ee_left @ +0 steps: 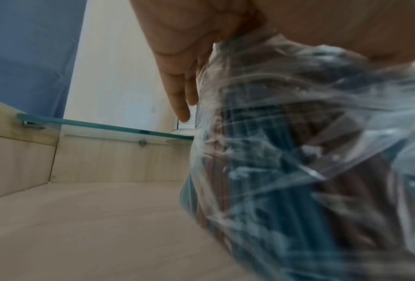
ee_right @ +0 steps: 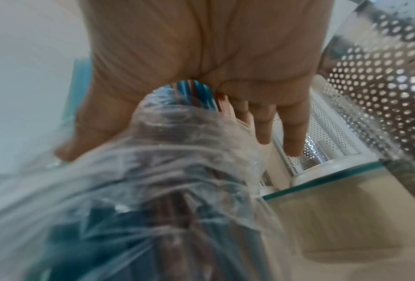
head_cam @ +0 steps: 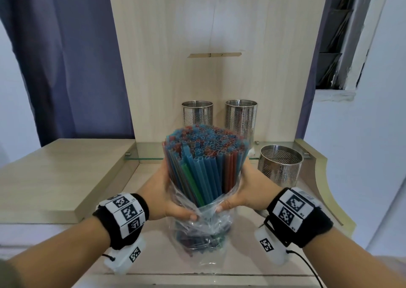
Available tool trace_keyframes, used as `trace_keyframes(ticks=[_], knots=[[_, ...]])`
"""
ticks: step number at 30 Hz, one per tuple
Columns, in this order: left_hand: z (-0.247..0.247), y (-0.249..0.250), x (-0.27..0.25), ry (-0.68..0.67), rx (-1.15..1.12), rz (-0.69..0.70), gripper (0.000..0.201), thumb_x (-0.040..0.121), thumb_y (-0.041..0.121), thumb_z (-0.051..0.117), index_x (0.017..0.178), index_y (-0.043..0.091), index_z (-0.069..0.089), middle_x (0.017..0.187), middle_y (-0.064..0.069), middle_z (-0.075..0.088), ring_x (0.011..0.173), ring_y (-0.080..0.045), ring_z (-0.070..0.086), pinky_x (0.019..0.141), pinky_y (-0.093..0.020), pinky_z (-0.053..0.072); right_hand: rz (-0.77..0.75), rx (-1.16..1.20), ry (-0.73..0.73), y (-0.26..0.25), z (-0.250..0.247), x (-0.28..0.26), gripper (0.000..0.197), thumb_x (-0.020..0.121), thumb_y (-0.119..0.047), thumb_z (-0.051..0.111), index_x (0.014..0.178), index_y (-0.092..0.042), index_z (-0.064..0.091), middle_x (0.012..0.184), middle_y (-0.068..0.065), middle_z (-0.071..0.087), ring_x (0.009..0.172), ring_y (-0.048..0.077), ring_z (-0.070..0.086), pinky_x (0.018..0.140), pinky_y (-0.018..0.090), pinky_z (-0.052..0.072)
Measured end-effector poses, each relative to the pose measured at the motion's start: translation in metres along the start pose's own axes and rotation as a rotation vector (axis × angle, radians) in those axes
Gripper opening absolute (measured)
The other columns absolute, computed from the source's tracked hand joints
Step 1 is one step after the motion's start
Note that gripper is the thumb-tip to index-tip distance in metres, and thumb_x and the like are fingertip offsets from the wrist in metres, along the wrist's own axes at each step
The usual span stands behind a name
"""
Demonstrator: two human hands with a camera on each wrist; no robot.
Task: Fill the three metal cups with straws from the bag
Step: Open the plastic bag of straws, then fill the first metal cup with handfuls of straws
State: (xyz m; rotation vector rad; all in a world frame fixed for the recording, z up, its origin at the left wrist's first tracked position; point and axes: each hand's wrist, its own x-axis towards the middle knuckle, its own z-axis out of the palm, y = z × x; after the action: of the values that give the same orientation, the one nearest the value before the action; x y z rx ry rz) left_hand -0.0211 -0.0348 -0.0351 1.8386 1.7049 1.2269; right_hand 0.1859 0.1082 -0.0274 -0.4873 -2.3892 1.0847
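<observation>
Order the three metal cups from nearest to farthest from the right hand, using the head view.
From the right hand:
1. Short metal cup, on its right, nearest.
2. Tall right cup, behind on the glass shelf.
3. Tall left cup, behind the straws, farthest.

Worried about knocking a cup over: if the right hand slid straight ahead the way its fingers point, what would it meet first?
Probably the tall metal cup on the glass shelf; the right hand points its fingertips at it. Depth is unclear.
</observation>
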Motion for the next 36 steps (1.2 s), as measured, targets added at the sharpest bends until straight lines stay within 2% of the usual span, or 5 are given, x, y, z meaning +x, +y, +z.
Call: trace_keyframes(ticks=[7,12,23,27,36], knots=[[0.002,-0.012,-0.007,0.137,0.034,-0.063,0.135,0.042,0.036,0.095,0.147,0.034,0.010,0.132,0.020,0.049,0.121,0.005,0.049,0.095,-0.011,0.042,0.107,-0.039,0.052,0.008,0.014,0.004,0.147,0.034,-0.063,0.092,0.152,-0.033,0.009,0.140,-0.013,0.052,0.130,0.010,0.049,0.108,0.044,0.043],[-0.016,0.014,-0.005,0.243,0.114,-0.070,0.110,0.053,0.005,0.090,0.136,0.032,0.023,0.112,0.016,0.056,0.093,0.018,0.056,0.075,-0.005,0.049,0.051,0.089,0.259,-0.029,-0.001,-0.008,0.156,0.043,-0.049,0.094,0.143,-0.048,-0.025,0.163,-0.005,0.003,0.148,0.013,0.013,0.119,0.045,0.021],[-0.066,0.037,0.023,-0.099,0.833,-0.096,0.118,0.050,0.025,0.083,0.146,0.043,0.016,0.114,0.007,0.039,0.106,-0.014,0.047,0.090,-0.035,0.049,0.326,-0.843,0.410,-0.003,-0.071,-0.027,0.090,0.071,-0.071,0.065,0.146,-0.032,0.034,0.154,0.008,0.030,0.139,0.031,0.031,0.111,0.049,0.032],[-0.043,0.022,0.027,-0.284,1.098,-0.120,0.121,0.055,0.034,0.080,0.148,0.044,0.002,0.130,0.004,0.034,0.116,-0.017,0.033,0.101,-0.040,0.040,0.404,-0.682,0.443,0.028,-0.081,-0.023,0.107,0.065,-0.073,0.067,0.150,-0.021,0.028,0.160,0.014,0.014,0.146,0.031,0.022,0.115,0.046,0.028],[-0.010,-0.006,0.000,-0.492,1.028,-0.198,0.150,0.039,0.079,0.077,0.148,0.037,-0.016,0.156,0.003,-0.016,0.145,-0.022,-0.008,0.118,-0.041,-0.002,0.412,-0.404,0.443,0.052,-0.096,-0.025,0.123,0.052,-0.055,0.088,0.150,-0.012,0.027,0.144,0.004,0.046,0.131,0.022,0.046,0.108,0.036,0.038]])
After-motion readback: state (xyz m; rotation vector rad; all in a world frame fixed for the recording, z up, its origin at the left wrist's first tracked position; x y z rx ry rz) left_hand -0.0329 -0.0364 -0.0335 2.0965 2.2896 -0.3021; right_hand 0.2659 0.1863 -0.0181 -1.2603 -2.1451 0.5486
